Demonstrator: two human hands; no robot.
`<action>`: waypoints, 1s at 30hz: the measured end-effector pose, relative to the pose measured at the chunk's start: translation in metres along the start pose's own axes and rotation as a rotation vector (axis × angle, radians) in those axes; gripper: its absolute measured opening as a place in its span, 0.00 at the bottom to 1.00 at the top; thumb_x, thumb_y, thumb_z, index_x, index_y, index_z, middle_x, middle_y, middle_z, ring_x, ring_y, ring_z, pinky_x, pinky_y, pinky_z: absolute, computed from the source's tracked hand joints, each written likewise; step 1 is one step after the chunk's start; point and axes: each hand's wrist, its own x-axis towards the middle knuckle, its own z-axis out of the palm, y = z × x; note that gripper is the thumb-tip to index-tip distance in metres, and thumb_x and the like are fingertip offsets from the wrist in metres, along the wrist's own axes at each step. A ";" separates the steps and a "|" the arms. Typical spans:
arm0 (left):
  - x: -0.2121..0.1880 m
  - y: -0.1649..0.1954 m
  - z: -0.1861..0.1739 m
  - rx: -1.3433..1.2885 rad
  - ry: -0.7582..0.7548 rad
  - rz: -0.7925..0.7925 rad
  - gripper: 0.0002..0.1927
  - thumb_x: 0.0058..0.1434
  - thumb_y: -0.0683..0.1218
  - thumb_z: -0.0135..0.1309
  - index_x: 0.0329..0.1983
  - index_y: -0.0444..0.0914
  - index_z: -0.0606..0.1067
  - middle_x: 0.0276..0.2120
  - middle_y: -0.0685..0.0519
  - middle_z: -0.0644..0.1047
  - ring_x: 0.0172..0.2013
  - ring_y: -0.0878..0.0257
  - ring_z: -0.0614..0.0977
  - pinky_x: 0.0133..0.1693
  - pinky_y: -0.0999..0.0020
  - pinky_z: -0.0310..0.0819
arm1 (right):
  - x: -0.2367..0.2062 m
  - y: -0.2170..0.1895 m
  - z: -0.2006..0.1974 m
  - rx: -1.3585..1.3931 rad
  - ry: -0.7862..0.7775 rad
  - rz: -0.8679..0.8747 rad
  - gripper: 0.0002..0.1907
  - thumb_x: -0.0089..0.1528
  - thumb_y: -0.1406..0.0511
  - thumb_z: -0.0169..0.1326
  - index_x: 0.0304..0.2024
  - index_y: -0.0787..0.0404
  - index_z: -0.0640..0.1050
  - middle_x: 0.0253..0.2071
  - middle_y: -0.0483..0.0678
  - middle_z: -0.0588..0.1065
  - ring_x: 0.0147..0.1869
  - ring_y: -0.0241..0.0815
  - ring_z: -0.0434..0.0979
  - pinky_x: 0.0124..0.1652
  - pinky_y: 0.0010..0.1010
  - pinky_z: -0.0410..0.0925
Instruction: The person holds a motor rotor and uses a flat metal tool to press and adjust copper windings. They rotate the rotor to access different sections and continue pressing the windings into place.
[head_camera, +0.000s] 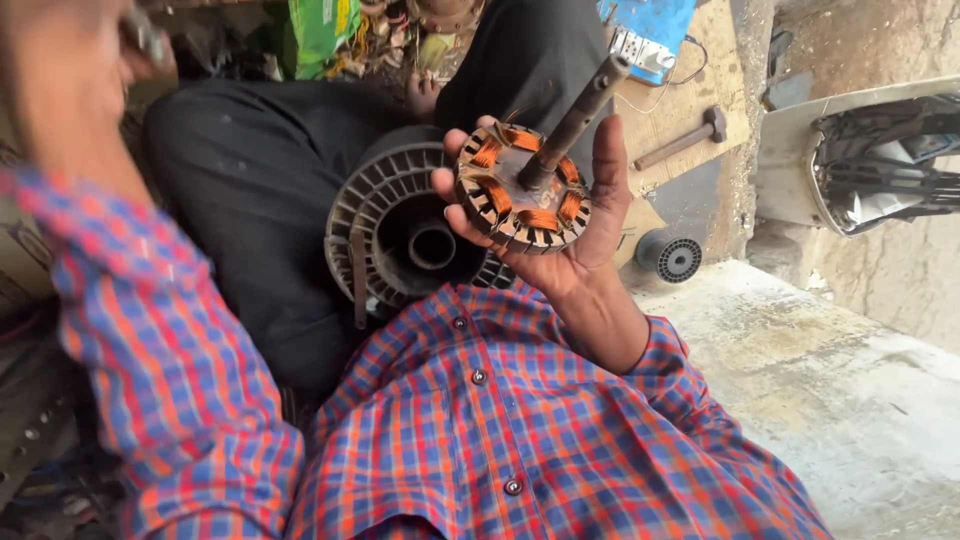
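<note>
Right hand (560, 235) cups a round stator (522, 190) w/ copper windings and a dark shaft sticking up; fingers wrapped round its rim. Just left of stator, grey ribbed housing (385, 235) sits in the lap. Left hand (75, 60) blurred, cut off at frame edge, grip unclear. Right of stator: hammer (690, 138), bare concrete floor (850, 400).

Right hand (575, 235) cups a stator (522, 190) — copper coils around, shaft (580, 115) sticking up tilted. Left hand (70, 75) raised near the camera, blurred, gripping something small — can't tell what. Ribbed motor cover (395, 230) lies on the black-trousered lap. Hammer (685, 140) on a board behind, small rotor (672, 257) just below it.
</note>
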 end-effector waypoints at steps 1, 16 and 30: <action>-0.002 -0.005 -0.003 -0.164 -0.033 -0.002 0.13 0.69 0.36 0.49 0.56 0.28 0.70 0.39 0.44 0.77 0.32 0.54 0.81 0.35 0.57 0.83 | 0.000 -0.002 -0.001 -0.009 -0.014 0.006 0.52 0.67 0.34 0.47 0.70 0.74 0.62 0.69 0.72 0.61 0.71 0.77 0.64 0.66 0.69 0.65; -0.205 0.035 0.106 0.247 -0.053 0.991 0.31 0.71 0.32 0.56 0.74 0.31 0.59 0.40 0.51 0.74 0.38 0.59 0.79 0.39 0.65 0.78 | 0.036 -0.028 0.007 -0.227 -0.078 -0.021 0.48 0.64 0.34 0.47 0.67 0.67 0.69 0.67 0.66 0.66 0.69 0.71 0.69 0.64 0.63 0.68; -0.201 0.047 0.122 0.550 0.015 0.840 0.29 0.70 0.34 0.56 0.74 0.33 0.66 0.35 0.46 0.76 0.30 0.51 0.79 0.33 0.57 0.78 | 0.043 -0.027 0.017 -0.380 -0.150 -0.107 0.36 0.73 0.43 0.43 0.66 0.66 0.71 0.64 0.62 0.70 0.65 0.69 0.71 0.61 0.58 0.69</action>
